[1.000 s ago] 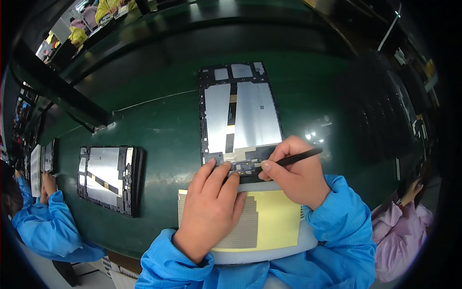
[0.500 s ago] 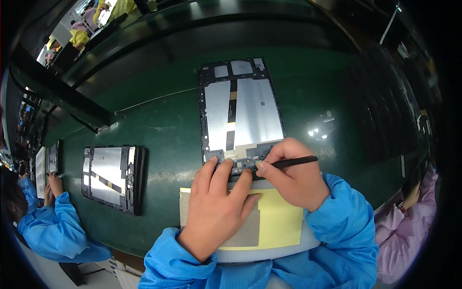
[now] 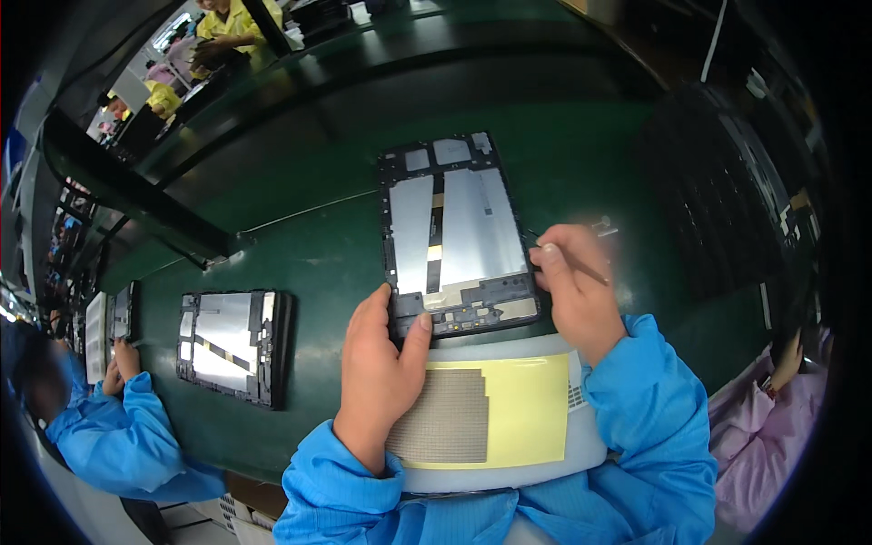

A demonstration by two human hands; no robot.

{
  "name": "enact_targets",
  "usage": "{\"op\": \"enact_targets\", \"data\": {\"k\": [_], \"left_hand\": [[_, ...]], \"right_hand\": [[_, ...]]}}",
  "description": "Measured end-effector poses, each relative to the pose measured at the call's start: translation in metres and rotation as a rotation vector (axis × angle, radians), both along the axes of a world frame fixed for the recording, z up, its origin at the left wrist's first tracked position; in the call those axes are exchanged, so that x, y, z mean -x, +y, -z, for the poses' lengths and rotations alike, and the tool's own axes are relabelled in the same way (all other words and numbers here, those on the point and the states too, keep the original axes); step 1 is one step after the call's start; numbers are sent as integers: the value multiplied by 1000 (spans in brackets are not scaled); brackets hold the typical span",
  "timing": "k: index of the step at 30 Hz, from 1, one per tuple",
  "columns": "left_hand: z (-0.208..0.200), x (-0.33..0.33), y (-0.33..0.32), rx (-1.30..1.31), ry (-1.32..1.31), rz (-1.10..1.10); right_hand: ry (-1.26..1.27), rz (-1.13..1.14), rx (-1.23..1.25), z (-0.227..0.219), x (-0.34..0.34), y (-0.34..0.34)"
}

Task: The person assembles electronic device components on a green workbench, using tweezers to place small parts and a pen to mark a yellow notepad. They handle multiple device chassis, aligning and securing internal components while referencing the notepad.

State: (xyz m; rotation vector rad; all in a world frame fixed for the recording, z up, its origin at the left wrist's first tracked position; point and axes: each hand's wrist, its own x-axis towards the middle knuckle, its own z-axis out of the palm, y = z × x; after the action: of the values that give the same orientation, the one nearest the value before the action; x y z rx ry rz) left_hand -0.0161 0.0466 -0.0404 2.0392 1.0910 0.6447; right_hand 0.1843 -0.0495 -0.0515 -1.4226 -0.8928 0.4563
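An opened tablet (image 3: pixel 486 227), with a silver inner panel, a dark frame and a black-and-gold ribbon strip, lies in front of me. My left hand (image 3: pixel 381 381) grips its lower left corner, thumb on the top face and fingers along the side edge. Beside the lower right edge, my right hand (image 3: pixel 577 291) is closed on thin dark tweezers (image 3: pixel 592 270). Their tip points away from me to the left, near the tablet's right edge. Along the tablet's near edge, small circuit parts and connectors are exposed.
A yellow sheet (image 3: pixel 530 409) with a grey gridded patch (image 3: pixel 442 418) lies on a pale pad before me. Another opened tablet (image 3: pixel 227 331) sits left on the green table (image 3: pixel 331 400). Dark stacked trays (image 3: pixel 704 200) stand right. Co-workers in blue (image 3: pixel 127 445) and pink (image 3: pixel 754 436) sit either side.
My left hand has shifted from the circuit parts to the tablet's lower left corner. The right hand has lifted away from the near edge to the right side, still with the tweezers.
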Motion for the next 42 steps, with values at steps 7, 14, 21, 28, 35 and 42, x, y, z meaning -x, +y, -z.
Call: {"op": "enact_targets", "data": {"k": [7, 14, 21, 28, 35, 42], "left_hand": [[-9, -8, 4, 745, -890, -177], [-15, 26, -26, 1166, -1064, 142], [-9, 117, -51, 847, -1228, 3], [0, 158, -15, 307, -1046, -460], [-8, 167, -11, -29, 109, -798], [-36, 136, -35, -281, 122, -469]], "right_hand": [[150, 16, -88, -5, 10, -14], [266, 21, -255, -1, 6, -13], [227, -52, -124, -1, 5, -17], [104, -211, -31, -2, 8, -21], [82, -274, -51, 0, 14, -25], [-387, -292, -196, -13, 6, -27]]}}
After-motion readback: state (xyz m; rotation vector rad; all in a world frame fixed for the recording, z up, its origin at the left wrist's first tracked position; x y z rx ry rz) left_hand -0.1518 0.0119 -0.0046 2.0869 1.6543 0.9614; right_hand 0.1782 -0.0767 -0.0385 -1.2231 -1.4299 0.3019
